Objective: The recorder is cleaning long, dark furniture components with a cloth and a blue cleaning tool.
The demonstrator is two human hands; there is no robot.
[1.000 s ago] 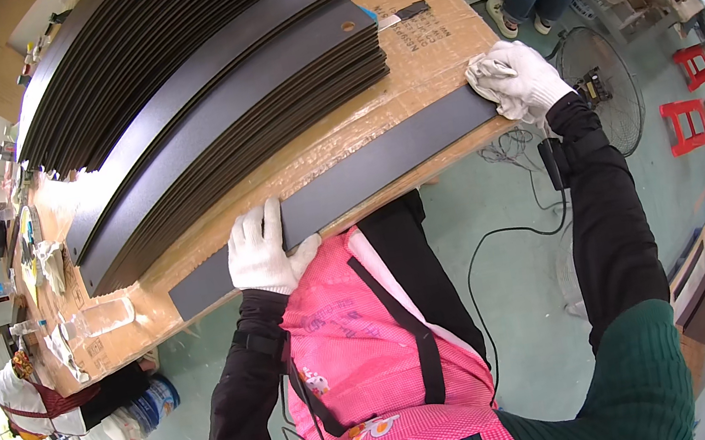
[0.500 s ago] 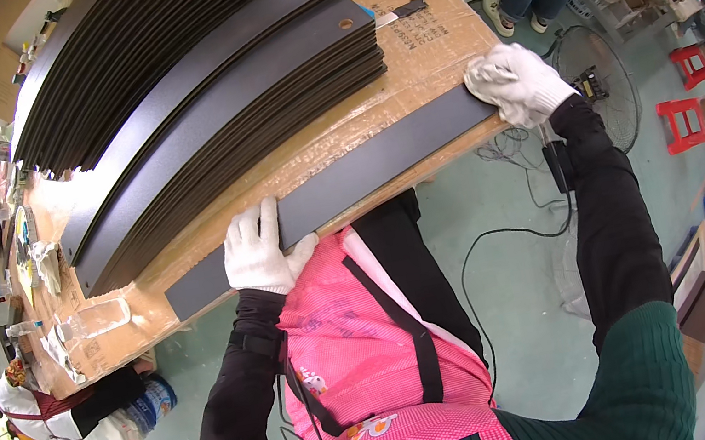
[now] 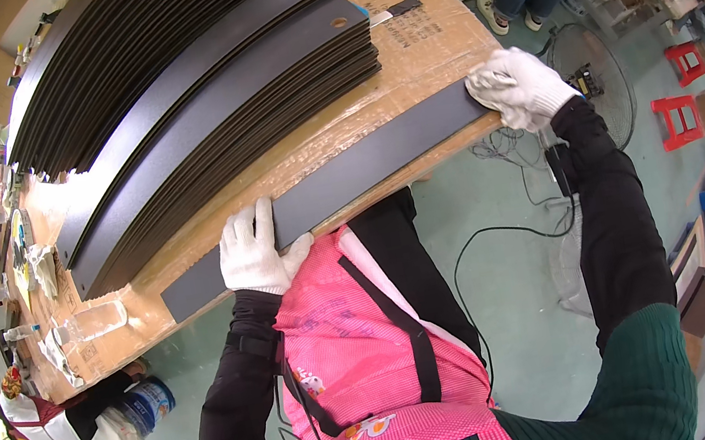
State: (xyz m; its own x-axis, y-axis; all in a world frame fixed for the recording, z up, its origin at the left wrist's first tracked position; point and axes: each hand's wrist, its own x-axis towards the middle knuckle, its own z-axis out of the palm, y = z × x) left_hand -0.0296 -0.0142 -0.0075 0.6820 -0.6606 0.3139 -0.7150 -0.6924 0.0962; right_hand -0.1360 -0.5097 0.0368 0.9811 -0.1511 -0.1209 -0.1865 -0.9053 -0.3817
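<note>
A long dark strip [image 3: 363, 171] lies along the near edge of the cardboard-covered table [image 3: 423, 31], running from about 8 o'clock up to 2 o'clock. The left hand [image 3: 257, 253], in a white glove, presses flat on the strip near its 8 o'clock end, fingers spread and open, holding nothing closed. The right hand [image 3: 521, 84], also gloved, curls over the strip's far end at 2 o'clock with a white cloth [image 3: 487, 86] bunched under the fingers.

Against the pictures from a second ago, little has shifted: the right hand sat at that same end and the left hand at the same spot, so the strip stays pinned in place and the cloth seems to be working the end rather than travelling along it.

At 11 o'clock, well apart from the hands, stands a stack of dark curved strips [image 3: 192, 98]. A clear plastic bottle [image 3: 94, 321] lies at 9 o'clock.
</note>
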